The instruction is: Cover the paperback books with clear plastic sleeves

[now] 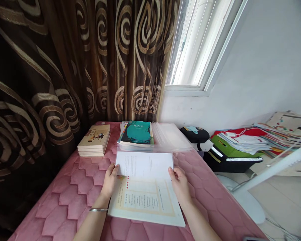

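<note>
Left fingers [112, 169] and right fingers [175, 173] pinch the white page [144, 164] at opposite edges (equally near), visible length crosswise

Curtain [102, 67], swirl-patterned, beside window [195, 43]; papers [240, 142] atop green-black bag [230, 163]; white lamp [251, 206] on floor [288, 207]; black case [194, 134] near wall [266, 57]

Seems to read "昆虫记" in white on the teal book cover [137, 134], beyond the fingers [171, 171]. Shows Chinese print, too small to read, on the white printed sheet [146, 164] between the fingers, on the yellow-bordered page [145, 199] nearer than them, and on the tan paperback cover [94, 136], beyond and left.
</note>
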Motion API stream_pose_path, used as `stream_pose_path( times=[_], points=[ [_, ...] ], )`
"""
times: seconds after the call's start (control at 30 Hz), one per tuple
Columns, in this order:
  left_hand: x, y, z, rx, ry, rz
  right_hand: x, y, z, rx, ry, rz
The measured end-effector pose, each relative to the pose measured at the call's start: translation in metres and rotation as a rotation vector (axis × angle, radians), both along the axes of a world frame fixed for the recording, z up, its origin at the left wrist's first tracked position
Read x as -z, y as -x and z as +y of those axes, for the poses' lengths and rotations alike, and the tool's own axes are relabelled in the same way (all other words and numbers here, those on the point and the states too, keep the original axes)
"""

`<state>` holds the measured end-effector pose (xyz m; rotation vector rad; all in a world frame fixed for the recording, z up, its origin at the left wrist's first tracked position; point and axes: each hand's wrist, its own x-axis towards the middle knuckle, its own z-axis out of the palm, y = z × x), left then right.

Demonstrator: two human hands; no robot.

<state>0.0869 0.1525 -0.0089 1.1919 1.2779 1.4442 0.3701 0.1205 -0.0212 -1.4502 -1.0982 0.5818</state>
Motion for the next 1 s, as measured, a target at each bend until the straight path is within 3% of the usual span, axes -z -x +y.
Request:
stream_pose_path(
  times=[0.2, 0.5, 0.8, 1.0],
  points=[
    [0.006, 0.002, 0.003, 0.021, 0.011, 0.021, 0.001, -0.001, 0.000, 0.008, -0.054, -0.030],
    [-0.004, -0.001, 0.000, 0.000, 0.021, -0.003, 0.005, -0.003, -0.001, -0.021, -0.043, 0.004],
    [0.010, 0.004, 0.006, 0.040, 0.020, -0.037, 0.003, -0.001, 0.002, -0.005, -0.084, -0.045],
    [0.002, 0.000, 0.003, 0.043, -0.001, -0.025, 0.011, -0.005, 0.002, -0.004, -0.091, -0.052]
  ],
)
